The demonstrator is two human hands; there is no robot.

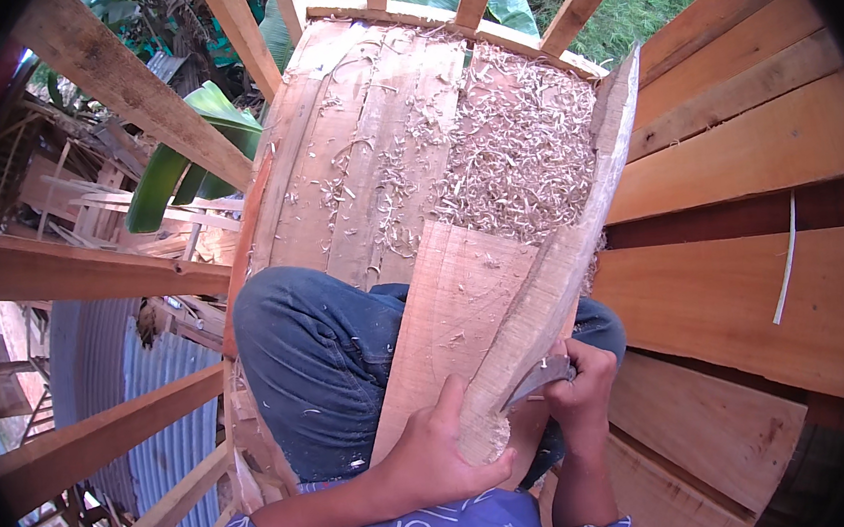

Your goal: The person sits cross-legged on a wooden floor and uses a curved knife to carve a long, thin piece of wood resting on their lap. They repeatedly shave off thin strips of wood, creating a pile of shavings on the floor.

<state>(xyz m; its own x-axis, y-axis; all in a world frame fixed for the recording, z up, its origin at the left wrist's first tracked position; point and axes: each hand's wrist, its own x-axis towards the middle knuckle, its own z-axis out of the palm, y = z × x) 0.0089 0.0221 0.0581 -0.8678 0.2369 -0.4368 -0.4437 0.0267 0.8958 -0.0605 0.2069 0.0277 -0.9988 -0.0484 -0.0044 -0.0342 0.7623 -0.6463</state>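
Observation:
A long, rough piece of wood (532,314) slants from my lap up to the far right, its far part pale and jagged along the edge. My left hand (439,455) is wrapped around its near end, thumb on one side and fingers on the other. In my right hand (583,378) is a knife; its dark curved blade (531,380) rests against the wood's right side near that end. The knife's handle is hidden inside my fist. Beneath the wood, a flat board (450,296) lies sloped across my lap between my knees.
Curly wood shavings (513,155) are heaped on the plank floor (312,213) at the far right, with thinner scatter leftward. Slatted wooden railings (102,281) stand at the left and far side. A plank wall (744,275) runs along the right. Corrugated metal sheets (167,386) lie outside, left.

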